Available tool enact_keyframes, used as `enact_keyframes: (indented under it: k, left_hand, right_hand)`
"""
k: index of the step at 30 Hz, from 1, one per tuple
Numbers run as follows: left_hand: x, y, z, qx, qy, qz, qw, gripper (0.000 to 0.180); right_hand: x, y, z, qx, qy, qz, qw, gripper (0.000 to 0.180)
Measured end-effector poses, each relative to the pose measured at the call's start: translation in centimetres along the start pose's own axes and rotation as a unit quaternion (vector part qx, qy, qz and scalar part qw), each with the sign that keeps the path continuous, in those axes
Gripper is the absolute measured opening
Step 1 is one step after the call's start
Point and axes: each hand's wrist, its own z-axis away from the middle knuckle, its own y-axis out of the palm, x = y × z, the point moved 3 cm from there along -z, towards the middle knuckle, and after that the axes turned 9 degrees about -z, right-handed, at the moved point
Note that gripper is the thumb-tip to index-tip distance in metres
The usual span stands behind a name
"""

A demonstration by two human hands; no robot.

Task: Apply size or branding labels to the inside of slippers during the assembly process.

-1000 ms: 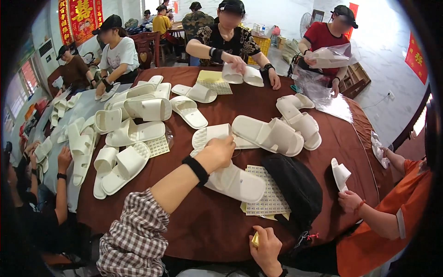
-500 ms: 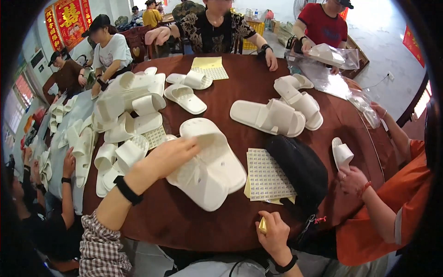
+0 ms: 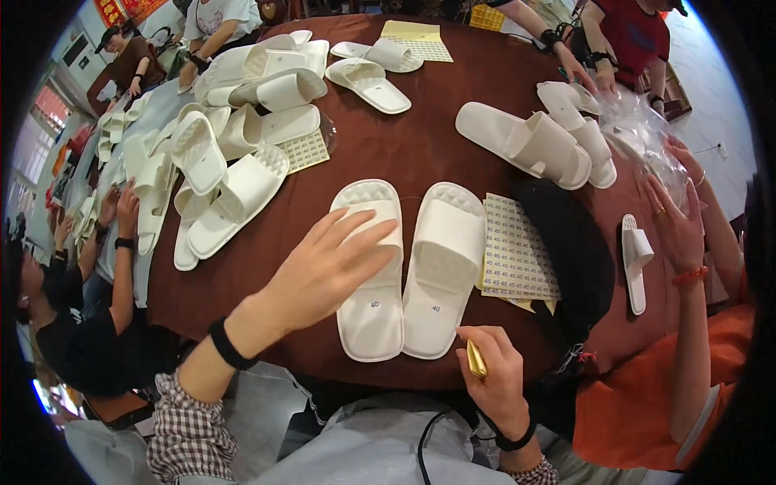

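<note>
Since 0.5 s ago the 2 white slippers [image 3: 408, 271] have come down flat, side by side at the table's [image 3: 388, 145] near edge, the left hand [image 3: 323, 271] spread open over them, the right hand [image 3: 489, 376] pinching a small gold tool [image 3: 476, 360], whose tip could scuff them.

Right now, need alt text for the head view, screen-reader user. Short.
The person's left hand hovers, fingers spread, over the left of two white foam slide slippers lying side by side on a round dark-brown table; the right hand holds a small gold-coloured object at the table's near edge. More white slippers, sticker sheets and other seated people ring the table.
</note>
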Motion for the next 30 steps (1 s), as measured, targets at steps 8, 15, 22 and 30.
enact_keyframes:
  k: [8, 15, 22, 30]
  left_hand:
    - [-8.9, 1.4, 5.9, 0.033, -0.208, 0.194, 0.958, 0.058]
    - [-8.9, 3.8, 7.8, 0.124, -0.149, 0.129, 0.972, 0.074]
    - [-10.9, 3.8, 5.6, 0.089, -0.143, 0.115, 0.979, 0.073]
    - [-11.4, 1.9, 5.1, -0.08, -0.244, 0.342, 0.904, 0.064]
  right_hand:
    - [-0.4, 2.8, -1.0, 0.036, -0.015, 0.096, 0.995, 0.048]
    - [-0.5, 2.2, -1.2, 0.045, 0.001, 0.074, 0.996, 0.062]
    - [1.0, 2.0, -1.6, 0.124, 0.011, 0.045, 0.991, 0.079]
    - [1.3, 0.9, -1.3, 0.124, -0.056, 0.07, 0.988, 0.079]
